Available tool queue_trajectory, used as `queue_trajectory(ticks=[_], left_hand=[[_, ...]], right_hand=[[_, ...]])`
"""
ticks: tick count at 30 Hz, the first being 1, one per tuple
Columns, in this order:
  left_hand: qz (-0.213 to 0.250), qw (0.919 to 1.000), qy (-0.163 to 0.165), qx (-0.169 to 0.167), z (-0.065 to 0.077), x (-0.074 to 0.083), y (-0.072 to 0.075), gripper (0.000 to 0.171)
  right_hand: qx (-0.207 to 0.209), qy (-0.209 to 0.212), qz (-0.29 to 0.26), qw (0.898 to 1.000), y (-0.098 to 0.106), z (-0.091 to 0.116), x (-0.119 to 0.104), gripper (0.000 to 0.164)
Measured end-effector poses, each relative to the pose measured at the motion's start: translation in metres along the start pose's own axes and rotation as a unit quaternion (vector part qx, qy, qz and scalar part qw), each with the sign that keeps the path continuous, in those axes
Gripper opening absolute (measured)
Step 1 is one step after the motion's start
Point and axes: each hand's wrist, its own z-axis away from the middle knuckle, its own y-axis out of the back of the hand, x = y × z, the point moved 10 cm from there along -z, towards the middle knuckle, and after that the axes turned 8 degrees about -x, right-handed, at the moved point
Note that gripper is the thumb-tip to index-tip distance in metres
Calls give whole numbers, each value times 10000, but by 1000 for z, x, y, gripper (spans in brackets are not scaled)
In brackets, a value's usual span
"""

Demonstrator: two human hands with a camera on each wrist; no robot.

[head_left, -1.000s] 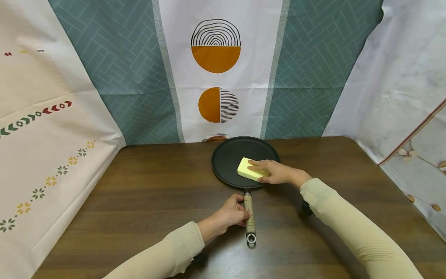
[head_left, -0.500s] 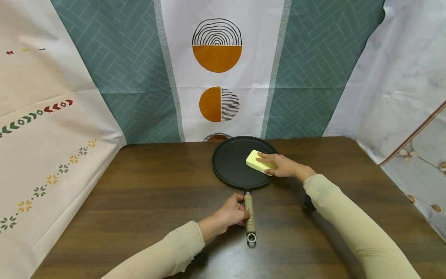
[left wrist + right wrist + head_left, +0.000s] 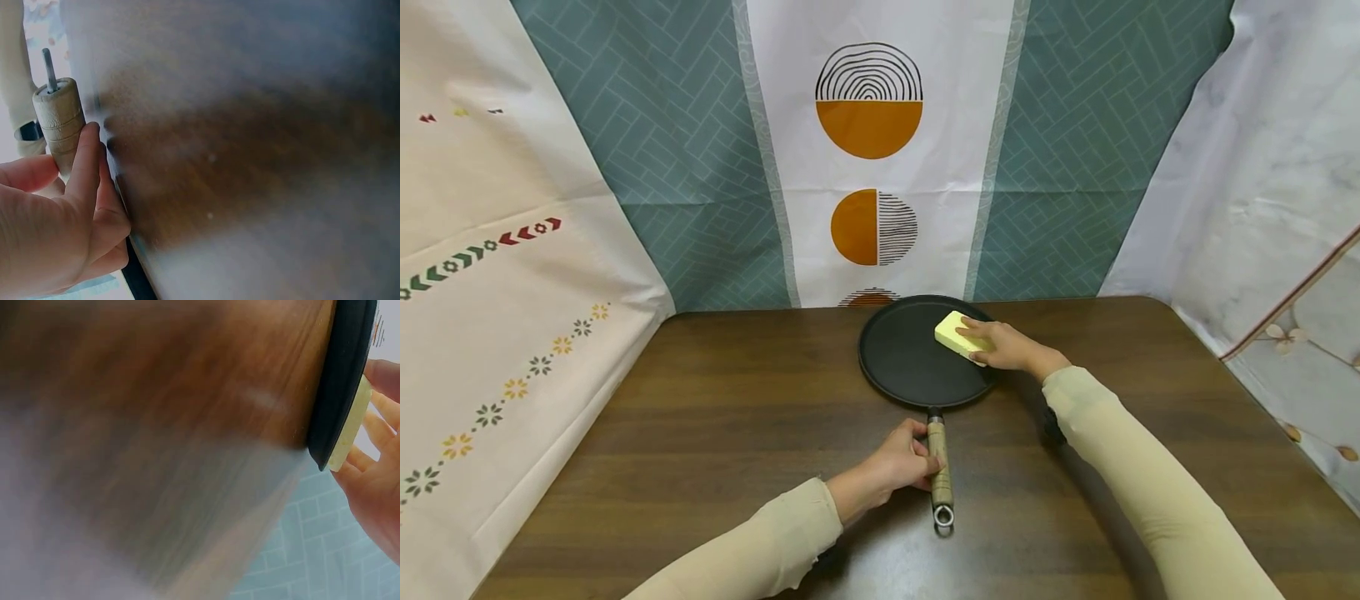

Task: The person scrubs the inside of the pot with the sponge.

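While the black round pan (image 3: 917,354) lies flat on the dark wooden table (image 3: 715,417), just in front of the patterned backdrop curtain (image 3: 868,150), the left hand (image 3: 898,462) grips the pan's wooden handle (image 3: 938,462), its fingers curled round the shaft on the side away from the pan's disc; the left wrist view shows the thumb lying along that handle and the metal loop at its end. The handle points from the pan toward the person, ending in a metal ring (image 3: 943,517). On the pan's far right part, near its rim, lies a pale yellow sponge (image 3: 955,332). The right hand (image 3: 1000,346) rests on top of the sponge, fingers stretched out fairly straight and pressing it flat against the pan's surface rather than wrapping it. In the right wrist view the sponge sits at the pan's edge with the fingers spread over it. Both forearms wear cream sleeves.
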Motion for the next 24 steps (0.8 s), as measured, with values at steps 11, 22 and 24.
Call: queue_trajectory(ticks=[11, 22, 24], left_hand=[[-4, 9999, 121, -48, 1, -1, -1, 50], [89, 9999, 54, -71, -2, -1, 0, 50], [99, 9999, 62, -71, -3, -2, 0, 50]], right_hand=[[283, -460, -71, 9985, 5, -10, 4, 54], [942, -723, -280, 9925, 43, 19, 12, 56], [969, -877, -230, 9912, 47, 27, 19, 56]])
